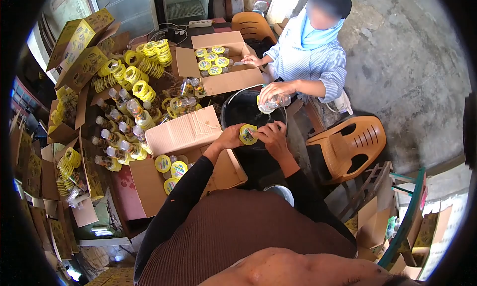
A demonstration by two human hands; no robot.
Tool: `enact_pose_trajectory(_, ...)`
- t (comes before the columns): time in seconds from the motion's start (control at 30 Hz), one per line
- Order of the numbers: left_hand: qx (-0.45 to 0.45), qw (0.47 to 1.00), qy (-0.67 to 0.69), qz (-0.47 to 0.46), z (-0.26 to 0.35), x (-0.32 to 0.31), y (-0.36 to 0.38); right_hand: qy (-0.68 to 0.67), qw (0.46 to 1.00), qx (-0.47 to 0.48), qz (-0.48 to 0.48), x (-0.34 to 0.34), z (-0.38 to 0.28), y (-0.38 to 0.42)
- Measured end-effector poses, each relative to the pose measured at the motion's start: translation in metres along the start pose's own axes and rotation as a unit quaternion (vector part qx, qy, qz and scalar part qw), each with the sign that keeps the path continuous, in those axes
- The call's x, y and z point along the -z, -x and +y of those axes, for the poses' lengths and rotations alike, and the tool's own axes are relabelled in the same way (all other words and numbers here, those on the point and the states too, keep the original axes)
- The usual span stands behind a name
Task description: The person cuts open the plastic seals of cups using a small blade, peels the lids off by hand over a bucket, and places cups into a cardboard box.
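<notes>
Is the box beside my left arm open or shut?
The box is open: its flaps are spread, and yellow discs show inside.

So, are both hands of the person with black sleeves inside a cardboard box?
No, the left hand holds a round yellow-topped item next to the right hand, both by the black bucket.

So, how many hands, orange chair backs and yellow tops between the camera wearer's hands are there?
Camera wearer's left hand and right hand: 2
Other person's hands: 2
Orange chair backs: 2
Yellow top between the wearer's hands: 1
Total: 7
</notes>
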State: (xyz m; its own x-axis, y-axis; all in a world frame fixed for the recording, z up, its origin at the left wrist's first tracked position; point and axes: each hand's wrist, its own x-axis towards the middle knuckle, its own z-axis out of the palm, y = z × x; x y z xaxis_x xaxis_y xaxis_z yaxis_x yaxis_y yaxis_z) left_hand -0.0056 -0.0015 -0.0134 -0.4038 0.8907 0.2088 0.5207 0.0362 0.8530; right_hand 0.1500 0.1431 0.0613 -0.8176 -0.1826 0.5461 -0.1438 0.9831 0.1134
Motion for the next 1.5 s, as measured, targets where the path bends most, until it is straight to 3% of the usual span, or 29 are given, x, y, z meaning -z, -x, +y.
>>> enact_pose_trajectory(0.2, -0.011, 0.999, -0.032, -0.001, -0.002, 0.000, 0.000, -0.007, 1.000, -0.001, 0.001, -0.009, 0.000, 0.004)
enact_pose_trajectory(0.53, 0.013, 0.999, -0.047, -0.019, 0.002, -0.002, 0.001, 0.000, 0.992, -0.117, 0.042, 0.006, 0.012, 0.025)
enact_pose_trajectory(0.63, 0.011, 0.998, -0.059, 0.019, -0.002, -0.005, 0.004, 0.010, 0.983, -0.172, 0.060, 0.011, 0.014, 0.037)
enact_pose_trajectory(0.87, 0.015, 0.995, 0.048, 0.086, 0.003, -0.007, 0.002, -0.001, 0.941, -0.329, 0.086, -0.004, 0.000, 0.077)
enact_pose_trajectory(1.07, 0.041, 0.973, 0.167, 0.155, 0.020, -0.003, -0.005, -0.035, 0.928, -0.361, 0.082, -0.007, -0.017, 0.093)
enact_pose_trajectory(1.2, -0.009, 0.957, 0.191, 0.217, 0.031, 0.009, -0.014, -0.051, 0.923, -0.372, 0.083, -0.010, -0.021, 0.094)
enact_pose_trajectory(1.27, -0.049, 0.971, 0.045, 0.230, 0.063, 0.031, -0.012, -0.056, 0.929, -0.352, 0.099, -0.010, -0.021, 0.091)
enact_pose_trajectory(1.37, -0.021, 0.974, -0.057, 0.217, 0.076, 0.037, -0.011, -0.069, 0.927, -0.353, 0.107, -0.011, -0.024, 0.086)
enact_pose_trajectory(1.5, 0.017, 0.966, -0.177, 0.186, 0.044, 0.021, -0.010, -0.077, 0.927, -0.349, 0.109, -0.014, -0.025, 0.081)
